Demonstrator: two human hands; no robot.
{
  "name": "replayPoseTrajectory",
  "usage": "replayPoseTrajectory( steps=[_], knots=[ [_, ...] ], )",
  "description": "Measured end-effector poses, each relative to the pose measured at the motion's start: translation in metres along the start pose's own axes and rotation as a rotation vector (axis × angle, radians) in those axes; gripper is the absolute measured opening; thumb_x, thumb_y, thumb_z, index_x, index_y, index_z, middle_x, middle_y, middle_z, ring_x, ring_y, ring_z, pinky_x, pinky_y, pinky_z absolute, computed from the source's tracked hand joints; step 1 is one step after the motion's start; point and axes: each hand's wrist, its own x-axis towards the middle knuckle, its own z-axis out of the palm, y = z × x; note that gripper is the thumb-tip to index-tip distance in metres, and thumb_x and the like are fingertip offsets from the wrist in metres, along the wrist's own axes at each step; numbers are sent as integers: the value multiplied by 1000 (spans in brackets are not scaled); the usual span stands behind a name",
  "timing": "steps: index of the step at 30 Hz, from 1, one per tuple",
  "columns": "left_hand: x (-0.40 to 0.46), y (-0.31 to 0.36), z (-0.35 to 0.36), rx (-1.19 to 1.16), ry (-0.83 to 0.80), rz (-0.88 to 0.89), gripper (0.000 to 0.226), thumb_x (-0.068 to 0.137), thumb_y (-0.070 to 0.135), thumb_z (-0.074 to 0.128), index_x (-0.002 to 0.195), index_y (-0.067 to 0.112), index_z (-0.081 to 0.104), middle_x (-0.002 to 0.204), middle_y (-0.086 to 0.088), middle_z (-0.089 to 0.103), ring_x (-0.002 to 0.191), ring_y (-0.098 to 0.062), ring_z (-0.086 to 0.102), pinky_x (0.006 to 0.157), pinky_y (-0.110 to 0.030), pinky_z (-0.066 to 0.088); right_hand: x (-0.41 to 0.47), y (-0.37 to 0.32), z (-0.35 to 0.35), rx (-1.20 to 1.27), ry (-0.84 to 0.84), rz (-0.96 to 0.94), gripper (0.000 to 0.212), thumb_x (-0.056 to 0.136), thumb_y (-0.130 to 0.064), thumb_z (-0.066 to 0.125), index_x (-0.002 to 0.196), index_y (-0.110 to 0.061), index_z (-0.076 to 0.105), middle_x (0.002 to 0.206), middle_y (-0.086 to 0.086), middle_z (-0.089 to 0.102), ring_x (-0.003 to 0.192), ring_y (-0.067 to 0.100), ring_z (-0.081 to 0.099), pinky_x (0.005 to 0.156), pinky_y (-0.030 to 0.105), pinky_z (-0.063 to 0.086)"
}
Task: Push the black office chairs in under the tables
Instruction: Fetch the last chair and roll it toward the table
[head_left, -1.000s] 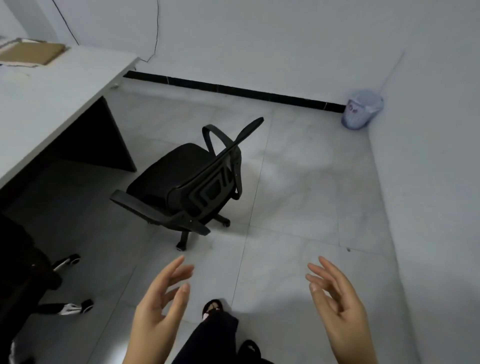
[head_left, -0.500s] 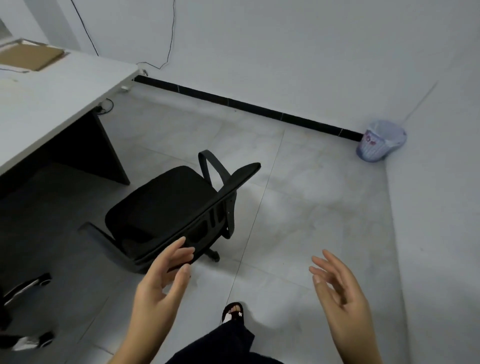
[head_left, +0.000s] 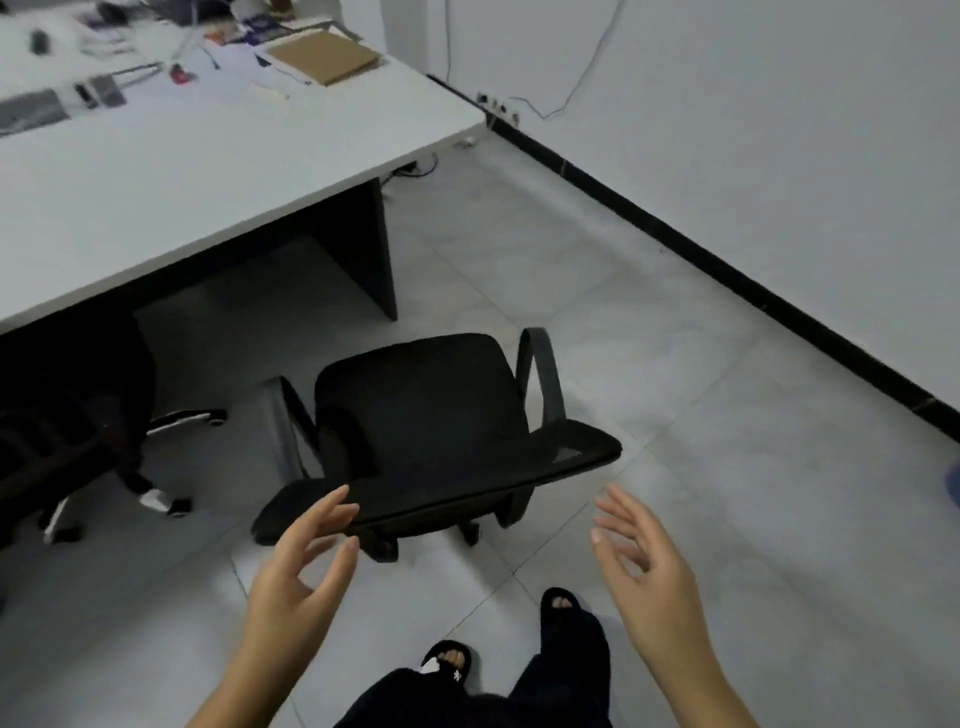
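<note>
A black office chair (head_left: 421, 410) stands on the tiled floor just in front of me, its seat turned toward the white table (head_left: 171, 171) and its backrest top nearest to me. My left hand (head_left: 306, 566) is open, fingertips at the left end of the backrest's top edge. My right hand (head_left: 644, 566) hangs open to the right of the backrest, apart from it. A second black chair (head_left: 72, 410) sits at the left, partly under the table.
The table's dark end panel (head_left: 371, 249) stands just beyond the chair. Papers, a cardboard sheet (head_left: 324, 57) and small items lie on the tabletop. A white wall with a black skirting (head_left: 727, 270) runs along the right. My sandalled feet (head_left: 452, 662) are below.
I have come closer and swung left, so the chair now faces the table straight ahead of me. Both hands have risen toward the backrest. The bin has left the view.
</note>
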Motion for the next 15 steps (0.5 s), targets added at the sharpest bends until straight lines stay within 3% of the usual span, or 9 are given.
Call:
replayPoseTrajectory(
  steps=[3,6,8,9,11,13,15],
  knots=[
    [7,-2,23,264,15,2,52,83,13,64,125,37,45,117,21,57,114,-8,52,95,-29,41,54,8,-9,-286,-253,-133,47,88,-20,57,131,-34,41,125,-19,45,115,-6,42,96,16,32],
    [27,-13,42,575,-117,-14,51,86,23,62,133,25,43,134,3,51,129,-18,42,111,-36,29,103,28,-7,-556,-503,-322,54,90,-25,53,139,-28,31,128,-20,29,122,-2,27,106,20,23],
    [40,-24,51,743,-177,-20,50,86,26,60,133,22,46,137,0,51,130,-20,42,113,-37,21,126,43,-1,-757,-623,-443,57,87,-28,59,138,-24,35,130,-19,34,126,3,33,113,30,21],
    [47,-28,53,790,-172,-42,48,85,25,61,131,22,49,135,0,54,129,-21,45,112,-37,23,136,51,4,-853,-624,-530,59,78,-29,69,132,-23,45,128,-16,46,121,5,45,110,34,29],
    [60,-31,55,862,-136,-122,43,84,20,60,126,24,54,132,1,58,126,-21,48,108,-36,29,154,64,11,-945,-600,-627,63,47,-30,89,106,-23,67,104,-9,70,94,10,67,85,35,54],
    [71,-32,55,966,-122,-198,42,86,14,55,125,29,54,133,5,57,126,-17,47,108,-32,29,168,66,17,-963,-604,-661,62,30,-23,93,89,-24,73,83,-8,75,74,10,70,65,28,59],
    [78,-33,59,1023,-108,-248,44,88,10,51,127,31,52,136,8,54,129,-13,44,109,-29,27,182,63,20,-970,-631,-711,58,24,-17,93,79,-24,75,72,-9,74,62,7,69,55,21,57]
  ],
)
